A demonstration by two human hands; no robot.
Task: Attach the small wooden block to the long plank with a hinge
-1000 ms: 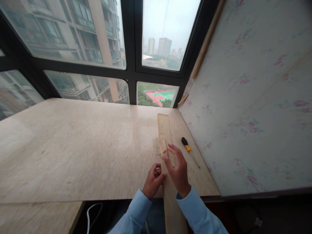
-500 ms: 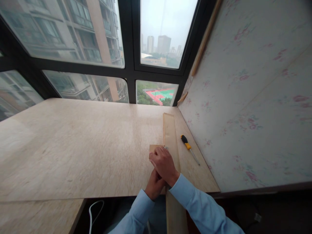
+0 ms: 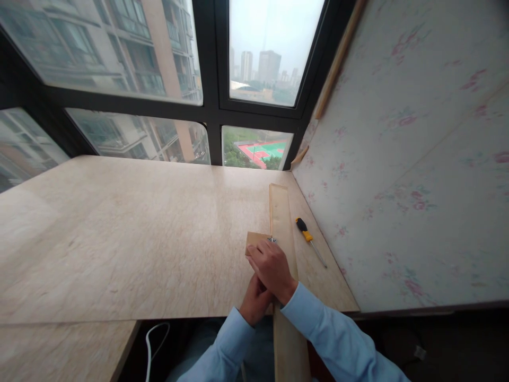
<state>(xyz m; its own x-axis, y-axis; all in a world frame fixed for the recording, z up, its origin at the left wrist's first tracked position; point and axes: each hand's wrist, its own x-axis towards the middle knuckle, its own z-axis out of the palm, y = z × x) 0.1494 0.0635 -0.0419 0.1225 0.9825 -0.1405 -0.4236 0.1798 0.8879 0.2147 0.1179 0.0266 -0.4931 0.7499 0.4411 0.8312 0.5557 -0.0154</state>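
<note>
A long narrow wooden plank (image 3: 281, 212) lies on the pale tabletop (image 3: 139, 239), running from the table's far right part out past its near edge. A small wooden block (image 3: 254, 240) sits against the plank's left side, with a bit of metal (image 3: 272, 240) at the joint. My right hand (image 3: 272, 268) is curled over the block and the plank's edge, fingers closed. My left hand (image 3: 254, 300) lies under and behind it, fingers hidden. Both sleeves are light blue.
A yellow-and-black screwdriver (image 3: 310, 241) lies right of the plank near a floral-patterned wall panel (image 3: 397, 159). Dark-framed windows (image 3: 210, 116) stand behind the table. A white cable (image 3: 153, 339) hangs below the near edge. A second board surface (image 3: 59, 350) is at lower left.
My right hand went from open above the plank to closed over the block on the plank's left side. The block now lies flat beside the plank. My left hand slid under the right.
</note>
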